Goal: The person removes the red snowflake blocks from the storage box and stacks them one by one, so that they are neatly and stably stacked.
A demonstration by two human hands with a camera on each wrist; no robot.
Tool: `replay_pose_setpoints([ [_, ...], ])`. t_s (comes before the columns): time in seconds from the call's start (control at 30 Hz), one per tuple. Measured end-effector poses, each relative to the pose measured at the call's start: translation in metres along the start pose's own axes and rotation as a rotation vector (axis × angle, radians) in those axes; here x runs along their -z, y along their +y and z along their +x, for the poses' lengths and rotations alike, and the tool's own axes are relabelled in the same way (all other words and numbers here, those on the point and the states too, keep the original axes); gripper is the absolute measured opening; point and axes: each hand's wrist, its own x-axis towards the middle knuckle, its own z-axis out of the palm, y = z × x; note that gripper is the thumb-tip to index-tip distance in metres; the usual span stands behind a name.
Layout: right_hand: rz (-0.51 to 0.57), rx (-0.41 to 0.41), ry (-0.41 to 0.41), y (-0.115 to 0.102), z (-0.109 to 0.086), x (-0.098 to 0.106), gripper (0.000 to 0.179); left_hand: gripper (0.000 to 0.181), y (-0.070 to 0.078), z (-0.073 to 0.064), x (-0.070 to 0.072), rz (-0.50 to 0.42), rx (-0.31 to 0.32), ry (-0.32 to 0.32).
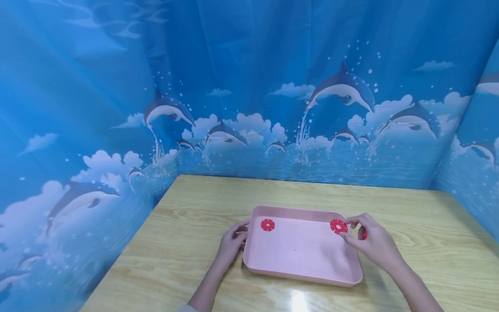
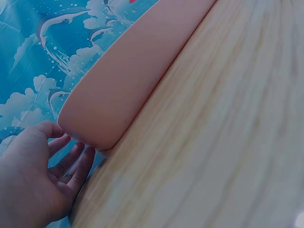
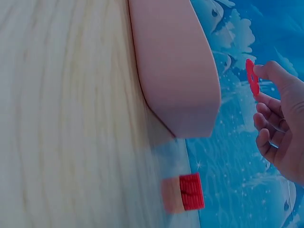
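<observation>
A shallow pink tray (image 1: 300, 251) sits on the wooden table, with a red notched disc (image 1: 267, 225) lying inside near its far left corner. My right hand (image 1: 374, 242) pinches another red notched disc (image 1: 338, 226) between thumb and index finger, above the tray's far right corner. In the right wrist view this disc (image 3: 252, 78) appears edge-on, higher than the tray's rim, and the other fingers are loosely bent. On the left, my left hand (image 1: 231, 245) touches the tray's outer wall (image 2: 114, 80) with its fingertips, its fingers slightly bent.
Beyond the tray's right side stands a red ridged stack (image 3: 191, 191) on the table, mostly hidden behind my right hand in the head view. The wooden table (image 1: 202, 203) meets a blue dolphin-print curtain (image 1: 249, 86) at the back, with more curtain on both sides.
</observation>
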Motion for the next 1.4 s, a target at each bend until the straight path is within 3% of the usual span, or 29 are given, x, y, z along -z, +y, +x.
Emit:
replay_pose_setpoints([
  [0.13,-0.007,-0.004,0.022,0.012,-0.003,0.008,0.030,0.036,-0.014,0.005,0.001,0.001,0.004,0.007],
  [0.37,-0.045,-0.052,0.050,0.028,-0.007,0.021,0.032,0.037,-0.018,0.006,0.000,0.025,0.000,0.028],
  [0.47,-0.040,-0.064,0.058,0.035,-0.010,0.025,0.031,0.037,-0.015,0.006,0.000,0.017,-0.005,0.019],
  [0.7,-0.027,-0.094,0.064,0.052,-0.014,0.029,0.031,0.035,0.009,-0.004,-0.002,0.023,-0.007,0.001],
  [1.03,-0.025,-0.136,0.057,0.070,-0.021,0.028,0.031,0.037,-0.017,0.006,0.000,0.019,0.012,0.015],
  [1.4,-0.031,-0.135,0.055,0.090,-0.028,0.018,0.031,0.037,-0.014,0.005,0.000,0.027,0.014,0.009],
])
